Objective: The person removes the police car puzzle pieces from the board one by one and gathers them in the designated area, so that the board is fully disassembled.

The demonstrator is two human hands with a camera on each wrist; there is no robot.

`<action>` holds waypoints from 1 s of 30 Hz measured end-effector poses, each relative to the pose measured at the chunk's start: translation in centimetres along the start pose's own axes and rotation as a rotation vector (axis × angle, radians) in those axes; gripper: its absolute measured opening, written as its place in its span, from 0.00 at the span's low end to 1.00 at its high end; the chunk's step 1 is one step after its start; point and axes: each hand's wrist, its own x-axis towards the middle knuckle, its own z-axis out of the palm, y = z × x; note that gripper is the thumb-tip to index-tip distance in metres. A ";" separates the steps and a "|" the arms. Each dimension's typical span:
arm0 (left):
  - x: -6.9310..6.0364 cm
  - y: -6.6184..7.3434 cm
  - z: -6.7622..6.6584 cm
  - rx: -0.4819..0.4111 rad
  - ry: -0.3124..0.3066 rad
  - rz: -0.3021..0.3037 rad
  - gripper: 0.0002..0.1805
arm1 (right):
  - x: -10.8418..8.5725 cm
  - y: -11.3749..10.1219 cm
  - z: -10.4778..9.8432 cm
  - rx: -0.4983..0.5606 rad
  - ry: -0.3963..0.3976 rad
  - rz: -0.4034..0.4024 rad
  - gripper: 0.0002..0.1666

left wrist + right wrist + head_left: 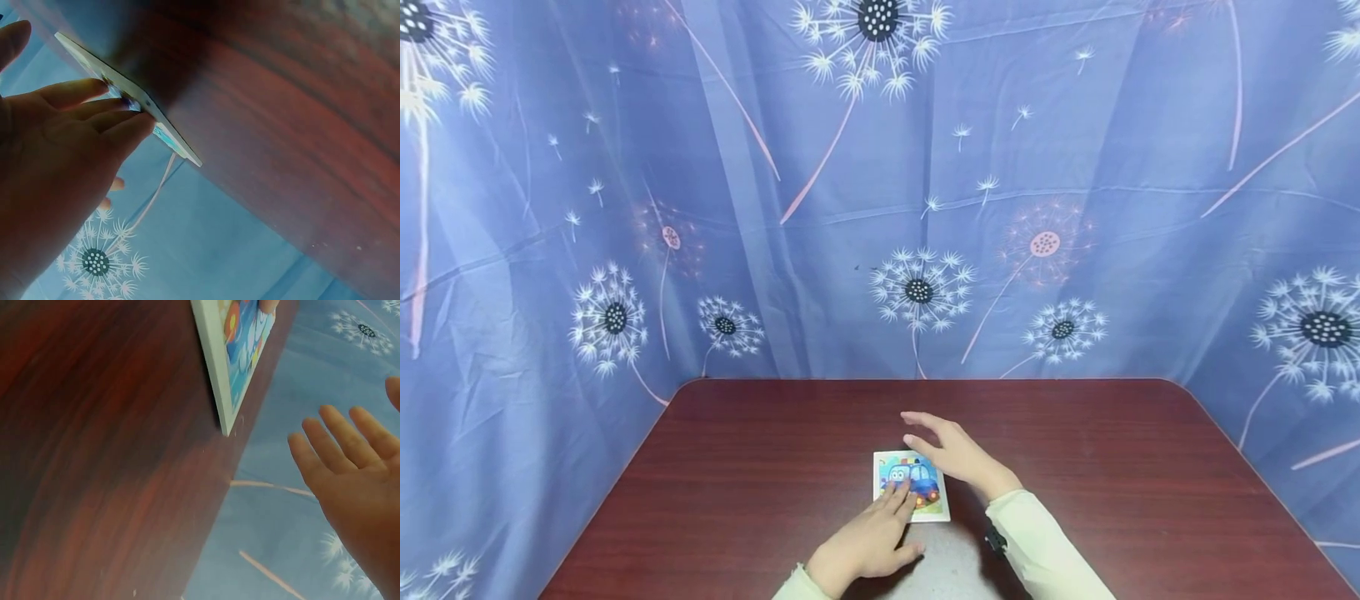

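Note:
A square picture board (929, 473) with a white edge and a blue cartoon car lies flat on the table. The left hand (871, 537) rests its fingertips on the board's lower left part, fingers nearly straight and thumb spread. In the left wrist view the left hand (69, 144) touches the face of the board (164, 139). Above the board's upper right corner is the right hand (958, 454), its fingers extended and holding nothing. The right wrist view has the right hand (356, 462) with fingers spread, apart from the board (220, 375).
The dark red wooden table (760, 467) has rounded far corners. Blue curtains (850, 208) with a dandelion print stand behind it and at both sides. A small black object (996, 538) is at the right sleeve's wrist.

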 end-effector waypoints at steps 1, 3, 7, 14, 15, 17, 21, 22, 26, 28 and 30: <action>0.0 0.0 0.0 0.002 -0.006 -0.003 0.38 | 0.1 0.1 0.2 0.019 -0.018 0.002 0.27; 0.0 0.1 0.0 0.004 -0.013 -0.010 0.38 | 0.4 0.3 0.5 0.059 -0.058 0.015 0.26; 0.1 0.1 -0.1 0.007 -0.027 -0.020 0.38 | 0.9 0.8 1.1 0.089 -0.107 0.041 0.24; 0.2 0.1 -0.1 0.017 -0.021 -0.018 0.37 | 1.7 0.9 1.6 0.092 -0.153 0.035 0.20; 0.1 0.1 -0.1 0.017 -0.021 -0.018 0.37 | 1.8 0.9 1.7 0.094 -0.163 0.041 0.20; 0.1 0.2 -0.2 0.020 -0.022 -0.018 0.37 | 1.9 1.1 1.8 0.092 -0.184 0.055 0.19; 0.1 0.4 -0.3 0.012 -0.039 -0.028 0.37 | 2.0 1.3 2.0 0.055 -0.205 0.092 0.17; 0.1 0.4 -0.3 0.009 -0.044 -0.031 0.37 | 2.0 1.3 2.1 0.041 -0.206 0.097 0.17; 0.1 0.3 -0.4 -0.001 -0.058 -0.038 0.37 | 2.1 1.4 2.2 0.027 -0.203 0.100 0.15; 0.1 0.2 -0.4 -0.002 -0.058 -0.034 0.37 | 2.2 1.4 2.3 0.030 -0.205 0.094 0.14; 0.0 0.2 -0.4 -0.008 -0.057 -0.031 0.37 | 2.3 1.5 2.4 0.038 -0.210 0.096 0.14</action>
